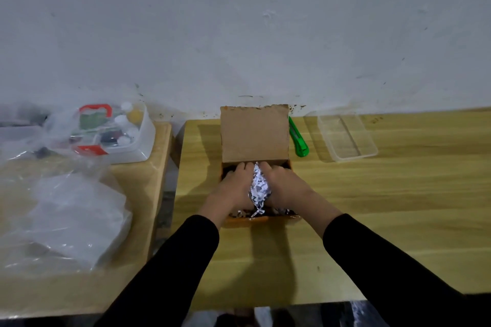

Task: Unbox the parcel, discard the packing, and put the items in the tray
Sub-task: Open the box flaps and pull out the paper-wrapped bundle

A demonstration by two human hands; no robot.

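Inside the open parcel (255, 138), a wad of shredded paper packing (259, 188) is pressed between the left hand (235, 186) and right hand (285, 184), each grip curled against it. The discard step is judged underway; next, the wad must be lifted clear, while the tray (348, 138), right of the parcel, is left empty.

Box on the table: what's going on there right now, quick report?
Left hand and right hand in the open box, cupping shredded paper packing. Tray empty. Green cutter beside box, clear.

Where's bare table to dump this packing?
Bare wood lies right of the box, in front of the clear tray and green cutter. A narrower strip runs along the box's left. The side table is crowded with bags.
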